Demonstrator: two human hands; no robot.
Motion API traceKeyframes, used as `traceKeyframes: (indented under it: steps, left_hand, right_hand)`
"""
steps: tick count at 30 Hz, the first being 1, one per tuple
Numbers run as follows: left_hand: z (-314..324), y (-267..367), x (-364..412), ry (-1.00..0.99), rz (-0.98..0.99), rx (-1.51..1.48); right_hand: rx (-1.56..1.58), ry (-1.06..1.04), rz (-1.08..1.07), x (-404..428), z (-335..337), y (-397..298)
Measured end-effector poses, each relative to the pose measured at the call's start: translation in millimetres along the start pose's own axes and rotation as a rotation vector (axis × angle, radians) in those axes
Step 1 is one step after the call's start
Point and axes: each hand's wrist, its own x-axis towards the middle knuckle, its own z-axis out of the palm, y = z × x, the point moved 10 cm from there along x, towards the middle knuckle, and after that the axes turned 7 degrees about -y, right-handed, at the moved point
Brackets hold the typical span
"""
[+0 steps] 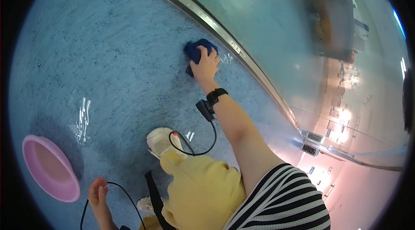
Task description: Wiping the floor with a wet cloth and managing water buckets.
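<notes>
My right hand (206, 66) presses a dark blue cloth (196, 53) against the mottled blue floor (113, 68), beside a metal rail. The fingers are bent over the bunched cloth, and part of it is hidden beneath them. Around my right wrist is a black strap with a small black device (205, 110), from which a black cable loops down. My left hand (98, 194) hangs at the lower left with loosely curled fingers and no visible object in its grasp. Another black cable (124, 191) passes behind it. Closest to that hand is a pink plastic basin (69, 186).
A metal rail (207, 19) runs diagonally along the bottom of a glass panel (259, 22). Near its lower end are small metal fittings (311, 149). My light-coloured shoe (162, 140) and yellow trouser leg (201, 184) are below the cloth. A black strap (154, 191) dangles by the leg.
</notes>
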Motion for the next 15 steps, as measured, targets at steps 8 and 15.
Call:
traceKeyframes:
  steps: [8,15]
  left_hand:
    - [-5,12,0,0.017,0.015,0.046]
    - [6,18,1,-0.027,0.098,0.064]
  right_hand:
    - [0.367,0.541,0.352,15,-69,189]
    - [0.2,0.31,-0.049,70,-60,45]
